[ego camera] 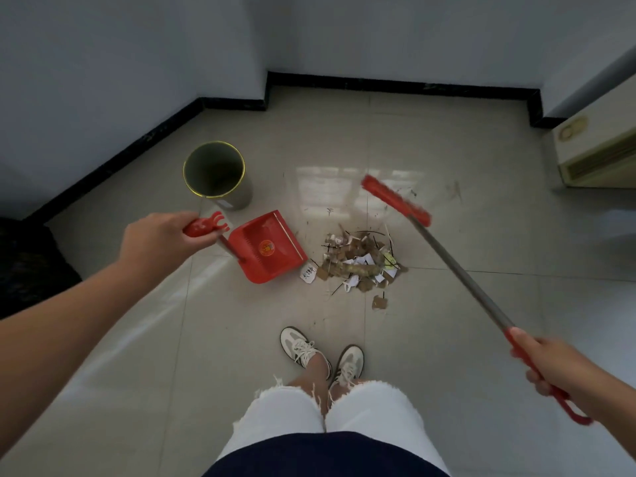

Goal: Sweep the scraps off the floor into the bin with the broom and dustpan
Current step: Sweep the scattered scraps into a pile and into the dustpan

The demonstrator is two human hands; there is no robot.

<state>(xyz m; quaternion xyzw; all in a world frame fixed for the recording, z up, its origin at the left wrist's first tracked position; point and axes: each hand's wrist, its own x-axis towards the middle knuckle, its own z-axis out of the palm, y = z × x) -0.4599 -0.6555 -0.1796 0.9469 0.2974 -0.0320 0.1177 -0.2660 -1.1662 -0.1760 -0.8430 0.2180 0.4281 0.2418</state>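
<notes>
1. The scraps (pixel 361 263) lie heaped on the floor, just right of the dustpan (pixel 266 247); none swept in.
2. The left hand (pixel 155 241) is clamped on the dustpan handle, the right hand (pixel 554 368) on the broom (pixel 395 201), probably lifted.
3. The bin (pixel 215 173), far left, seems empty.

The person wears white shorts (pixel 320 413) with frayed hems, a dark navy top (pixel 327 456), and white lace-up sneakers (pixel 321 352) with dark stripes; both forearms are bare.
</notes>
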